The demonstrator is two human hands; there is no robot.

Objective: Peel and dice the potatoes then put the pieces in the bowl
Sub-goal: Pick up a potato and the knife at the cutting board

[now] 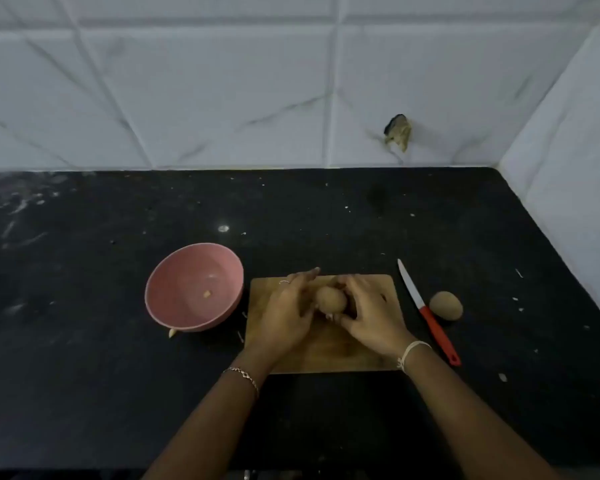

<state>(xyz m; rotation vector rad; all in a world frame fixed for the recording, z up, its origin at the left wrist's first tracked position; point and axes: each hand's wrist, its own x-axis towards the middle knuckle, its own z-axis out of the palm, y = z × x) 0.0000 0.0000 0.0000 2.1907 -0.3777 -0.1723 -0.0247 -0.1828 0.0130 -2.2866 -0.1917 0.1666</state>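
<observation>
Brown potatoes, two: one potato [331,299] cupped over the wooden board [326,355] by left hand [284,315] and right hand [369,315], fingers curled round it; second potato [446,305] beside one knife [426,311]. One pink bowl [174,306] sits left.

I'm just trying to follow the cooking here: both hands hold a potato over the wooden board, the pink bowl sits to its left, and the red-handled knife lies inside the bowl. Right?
Not quite. The head view shows the red-handled knife on the black counter, right of the wooden board and beside a second potato, not inside the pink bowl. The rest holds.
</observation>
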